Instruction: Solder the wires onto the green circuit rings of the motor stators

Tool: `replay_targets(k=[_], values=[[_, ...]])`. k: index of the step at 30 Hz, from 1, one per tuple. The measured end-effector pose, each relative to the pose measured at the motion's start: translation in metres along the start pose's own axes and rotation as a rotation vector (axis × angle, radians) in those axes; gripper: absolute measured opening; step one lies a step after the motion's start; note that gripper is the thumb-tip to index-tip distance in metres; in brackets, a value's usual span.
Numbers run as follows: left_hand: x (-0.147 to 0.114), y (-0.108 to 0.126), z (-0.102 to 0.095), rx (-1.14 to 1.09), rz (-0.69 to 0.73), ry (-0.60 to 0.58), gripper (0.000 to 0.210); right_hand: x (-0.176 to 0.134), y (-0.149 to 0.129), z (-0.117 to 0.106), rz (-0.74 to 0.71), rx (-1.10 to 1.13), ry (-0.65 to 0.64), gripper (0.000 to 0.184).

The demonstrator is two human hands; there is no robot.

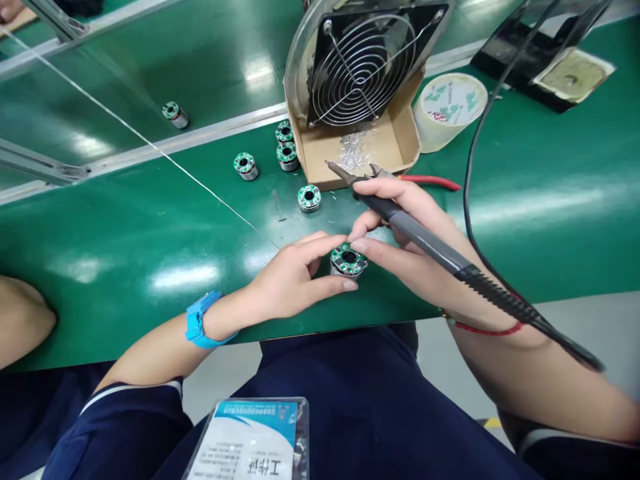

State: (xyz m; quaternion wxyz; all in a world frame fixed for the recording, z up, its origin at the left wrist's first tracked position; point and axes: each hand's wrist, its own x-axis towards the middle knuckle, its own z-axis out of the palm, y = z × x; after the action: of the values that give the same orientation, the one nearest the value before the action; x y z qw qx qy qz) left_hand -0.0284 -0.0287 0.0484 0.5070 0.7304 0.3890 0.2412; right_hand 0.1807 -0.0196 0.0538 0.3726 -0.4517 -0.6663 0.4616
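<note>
A small motor stator topped with a round green circuit board [345, 268] stands upright near the table's front edge. My left hand [285, 277] pinches it from the left between thumb and fingers. In my right hand [415, 257] lies a soldering iron [425, 241], its tip pointing up and left, away from the board. The right thumb and a fingertip also touch the board's back right rim. A thin pale wire [200, 185] runs from the upper left down to behind my left hand; its end is hidden.
Several similar stators, one close by [309, 199], stand beyond my hands. A fan [357, 87] sits over a cardboard box [325, 157] with metal clippings. Red-handled pliers [433, 181], a tape roll [450, 110], an iron stand [573, 77] and a black cable [470, 180] are rightward. Someone's arm [23, 323] rests left.
</note>
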Motion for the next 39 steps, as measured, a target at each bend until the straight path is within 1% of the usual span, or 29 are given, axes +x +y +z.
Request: replay_targets(k=[2, 5, 7, 9, 10, 12, 14, 15, 16, 17, 18, 20, 22, 24, 26, 29, 31, 33, 34, 35, 37, 38, 39], values=[[-0.001, 0.002, 0.000, 0.037, 0.004, -0.004, 0.035, 0.000, 0.001, 0.001, -0.015, 0.012, -0.005, 0.048], [-0.001, 0.003, 0.001, 0.075, 0.008, 0.005, 0.035, 0.001, 0.003, 0.002, -0.082, 0.005, -0.013, 0.041], [-0.001, 0.000, 0.002, 0.088, 0.007, 0.009, 0.035, 0.002, 0.006, 0.004, -0.123, 0.013, -0.026, 0.038], [0.001, -0.004, 0.004, 0.101, 0.004, 0.013, 0.036, 0.001, 0.013, 0.007, -0.134, 0.054, -0.033, 0.039], [0.002, -0.006, 0.005, 0.112, 0.008, 0.021, 0.037, 0.000, 0.017, 0.009, -0.134, 0.077, -0.019, 0.039], [0.006, -0.011, 0.007, 0.156, 0.023, 0.060, 0.037, -0.002, 0.027, 0.014, -0.141, 0.069, 0.064, 0.047], [0.011, -0.017, 0.009, 0.234, 0.015, 0.100, 0.031, -0.006, 0.036, 0.020, -0.151, -0.055, 0.165, 0.061], [0.014, -0.020, 0.010, 0.274, -0.001, 0.113, 0.029, -0.007, 0.040, 0.023, -0.150, -0.152, 0.191, 0.067], [0.017, -0.024, 0.011, 0.303, -0.024, 0.119, 0.030, -0.007, 0.045, 0.026, -0.146, -0.255, 0.198, 0.068], [0.019, -0.028, 0.011, 0.315, -0.047, 0.122, 0.034, -0.007, 0.048, 0.028, -0.144, -0.352, 0.192, 0.065], [0.020, -0.032, 0.012, 0.301, -0.071, 0.127, 0.041, -0.007, 0.052, 0.030, -0.144, -0.435, 0.184, 0.059], [0.020, -0.040, 0.013, 0.203, -0.110, 0.158, 0.057, -0.006, 0.057, 0.033, -0.168, -0.542, 0.164, 0.049], [0.016, -0.045, 0.013, 0.049, -0.133, 0.198, 0.069, -0.005, 0.058, 0.035, -0.223, -0.570, 0.142, 0.051], [0.012, -0.045, 0.014, -0.109, -0.121, 0.218, 0.076, -0.006, 0.054, 0.037, -0.294, -0.532, 0.143, 0.055], [0.009, -0.040, 0.014, -0.231, -0.095, 0.208, 0.080, -0.008, 0.046, 0.041, -0.374, -0.457, 0.189, 0.056], [0.008, -0.029, 0.013, -0.309, -0.059, 0.184, 0.080, -0.009, 0.033, 0.048, -0.442, -0.365, 0.227, 0.050], [0.009, -0.022, 0.009, -0.282, -0.026, 0.163, 0.079, -0.008, 0.029, 0.051, -0.450, -0.343, 0.253, 0.044], [0.010, -0.017, 0.002, -0.130, 0.035, 0.166, 0.073, -0.007, 0.030, 0.050, -0.457, -0.337, 0.328, 0.040], [0.010, -0.015, -0.002, 0.005, 0.078, 0.177, 0.065, -0.007, 0.031, 0.048, -0.457, -0.335, 0.377, 0.039], [0.011, -0.014, -0.006, 0.156, 0.127, 0.189, 0.051, -0.007, 0.033, 0.045, -0.445, -0.335, 0.421, 0.040], [0.013, -0.015, -0.012, 0.400, 0.202, 0.203, 0.017, -0.009, 0.036, 0.037, -0.378, -0.324, 0.476, 0.042], [0.014, -0.018, -0.014, 0.456, 0.212, 0.207, 0.009, -0.011, 0.038, 0.033, -0.329, -0.313, 0.486, 0.042], [0.015, -0.021, -0.015, 0.461, 0.199, 0.212, 0.012, -0.014, 0.039, 0.028, -0.284, -0.296, 0.486, 0.043]])
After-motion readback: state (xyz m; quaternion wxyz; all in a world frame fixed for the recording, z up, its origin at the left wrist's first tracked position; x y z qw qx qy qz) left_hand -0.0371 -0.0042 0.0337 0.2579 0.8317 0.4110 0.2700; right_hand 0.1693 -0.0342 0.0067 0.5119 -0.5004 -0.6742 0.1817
